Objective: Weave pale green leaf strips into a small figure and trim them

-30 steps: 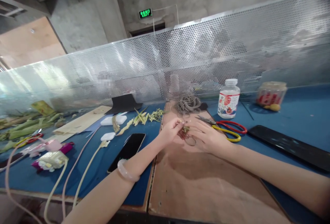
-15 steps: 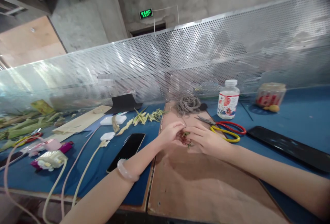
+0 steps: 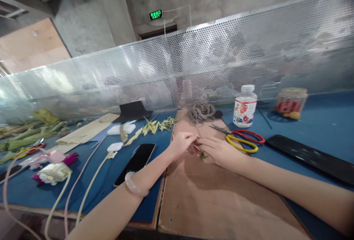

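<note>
Both of my hands meet above the brown board, fingertips close together. My left hand is closed in a pinch, and a strand of grey cord runs from its fingertips towards a tangled grey cord bundle behind. My right hand curls its fingers against the left one's. A small green leafy sprig pokes out beneath the right fingers; the rest of it is hidden. Just right of the hands lie scissors with one red and one yellow handle, blades towards the cord.
The brown board lies across blue tabletops. A phone, white cases and pale cables are on the left, near dried husks. On the right are a white bottle, a jar and a black case. Perforated metal panels stand behind.
My fingers have drawn closer together, and less of the green sprig shows between them. The other things on the table stay where they were.
</note>
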Available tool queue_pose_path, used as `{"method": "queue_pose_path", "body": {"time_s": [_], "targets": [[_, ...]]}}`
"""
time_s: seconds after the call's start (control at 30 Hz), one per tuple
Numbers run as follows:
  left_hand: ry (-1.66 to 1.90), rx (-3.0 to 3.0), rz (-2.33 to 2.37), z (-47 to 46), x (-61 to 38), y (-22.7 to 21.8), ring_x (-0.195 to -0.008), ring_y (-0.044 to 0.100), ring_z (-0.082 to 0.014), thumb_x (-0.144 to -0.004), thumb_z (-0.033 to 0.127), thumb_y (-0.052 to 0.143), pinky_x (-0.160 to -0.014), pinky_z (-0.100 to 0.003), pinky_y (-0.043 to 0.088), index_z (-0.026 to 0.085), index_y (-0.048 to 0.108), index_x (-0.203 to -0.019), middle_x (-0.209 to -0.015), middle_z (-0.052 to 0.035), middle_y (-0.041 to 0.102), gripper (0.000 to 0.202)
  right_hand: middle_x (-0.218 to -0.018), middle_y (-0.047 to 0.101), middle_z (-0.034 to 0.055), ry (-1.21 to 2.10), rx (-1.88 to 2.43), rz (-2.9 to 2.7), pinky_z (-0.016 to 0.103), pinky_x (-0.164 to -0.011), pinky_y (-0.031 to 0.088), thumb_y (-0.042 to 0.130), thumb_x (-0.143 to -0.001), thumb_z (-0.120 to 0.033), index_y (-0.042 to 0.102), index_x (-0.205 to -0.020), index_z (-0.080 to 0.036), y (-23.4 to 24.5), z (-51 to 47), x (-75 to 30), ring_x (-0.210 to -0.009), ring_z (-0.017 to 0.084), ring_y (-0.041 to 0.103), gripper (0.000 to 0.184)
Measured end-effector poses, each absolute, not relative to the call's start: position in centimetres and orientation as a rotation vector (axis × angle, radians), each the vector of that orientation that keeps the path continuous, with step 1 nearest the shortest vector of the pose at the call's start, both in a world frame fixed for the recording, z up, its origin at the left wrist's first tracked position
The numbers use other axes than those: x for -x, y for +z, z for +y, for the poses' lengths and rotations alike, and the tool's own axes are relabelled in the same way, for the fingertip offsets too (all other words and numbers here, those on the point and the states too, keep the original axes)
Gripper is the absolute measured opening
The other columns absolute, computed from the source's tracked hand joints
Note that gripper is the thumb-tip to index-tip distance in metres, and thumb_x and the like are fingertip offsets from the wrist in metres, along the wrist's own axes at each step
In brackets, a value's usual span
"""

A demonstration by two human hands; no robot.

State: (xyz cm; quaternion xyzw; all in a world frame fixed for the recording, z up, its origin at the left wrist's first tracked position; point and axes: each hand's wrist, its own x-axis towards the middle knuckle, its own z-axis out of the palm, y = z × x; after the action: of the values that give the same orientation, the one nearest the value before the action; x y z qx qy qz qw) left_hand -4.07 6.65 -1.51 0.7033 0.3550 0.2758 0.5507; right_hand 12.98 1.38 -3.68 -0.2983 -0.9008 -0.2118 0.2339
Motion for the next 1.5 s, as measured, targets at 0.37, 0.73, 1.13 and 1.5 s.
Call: {"method": "queue_pose_path", "body": {"time_s": [0.37, 0.73, 1.13, 1.5], "targets": [[0.779, -2.187, 0.829, 6.0, 4.3, -1.3, -0.044, 0.049, -0.0083, -0.082, 0.033, 0.040, -0.047, -0.019, 0.038, 0.015, 0.047, -0.056, -0.047, 0.0035, 0.049, 0.033, -0.097, 0.056, 0.0087, -0.427, 0.767, -2.505, 0.037, -0.085, 0.045, 0.047, -0.078, -0.008, 0.056, -0.093, -0.014, -3.1, 0.7, -12.8, -0.096, 0.021, 0.048, 0.019], [0.914, -2.313, 0.918, 5.4, 4.1, -1.2, -0.049, 0.051, -0.0084, -0.084, 0.032, 0.037, -0.050, -0.018, 0.037, 0.016, 0.048, -0.059, -0.053, 0.0029, 0.051, 0.032, -0.094, 0.057, 0.0092, -0.374, 0.791, -2.437, 0.037, -0.081, 0.045, 0.045, -0.074, 0.000, 0.056, -0.089, -0.013, -2.7, 0.9, -13.0, -0.094, 0.021, 0.048, 0.023], [1.005, -2.058, 0.890, 6.8, 4.5, -1.4, -0.041, 0.049, -0.0086, -0.084, 0.043, 0.038, -0.041, -0.019, 0.039, 0.017, 0.049, -0.072, -0.055, 0.0024, 0.054, 0.030, -0.119, 0.049, 0.0096, -0.306, 0.817, -2.216, 0.040, -0.089, 0.042, 0.045, -0.077, -0.004, 0.060, -0.085, -0.018, -3.2, 1.0, -13.3, -0.109, 0.022, 0.045, 0.022], [1.040, -2.051, 0.845, 6.1, 4.5, -0.8, -0.041, 0.045, -0.0082, -0.083, 0.044, 0.040, -0.042, -0.020, 0.037, 0.018, 0.057, -0.084, -0.055, 0.0022, 0.054, 0.031, -0.090, 0.059, 0.0080, -0.144, 1.032, -2.152, 0.035, -0.078, 0.048, 0.045, -0.082, -0.010, 0.059, -0.080, -0.017, -3.4, 0.9, -12.7, -0.088, 0.019, 0.055, 0.016]]}}
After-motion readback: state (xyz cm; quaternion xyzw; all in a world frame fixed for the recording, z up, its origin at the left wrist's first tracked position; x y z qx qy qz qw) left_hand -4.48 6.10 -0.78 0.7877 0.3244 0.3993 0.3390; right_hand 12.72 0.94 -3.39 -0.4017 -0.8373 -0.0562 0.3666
